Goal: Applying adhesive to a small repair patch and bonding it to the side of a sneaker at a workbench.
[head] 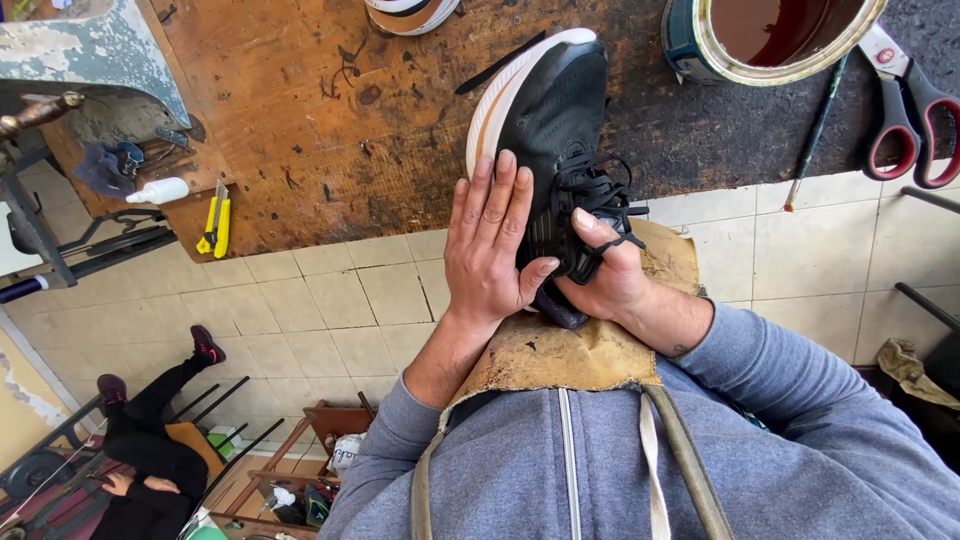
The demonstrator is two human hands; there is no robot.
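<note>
A black sports shoe (552, 110) with a white and tan sole and black laces lies across my lap, toe resting on the wooden workbench (330, 120). My left hand (492, 245) lies flat against the shoe's side, fingers together and stretched out. My right hand (605, 275) grips the shoe's heel and tongue area, thumb pressed on the laces. A worn brown leather apron (560, 355) sits under the shoe.
An open tin of dark brown liquid (770, 35) stands at the bench's far right, with red-handled scissors (915, 110) and a thin brush (815, 135) beside it. A yellow utility knife (215, 225) and small white bottle (160, 190) lie left. Another person sits (150, 440) at lower left.
</note>
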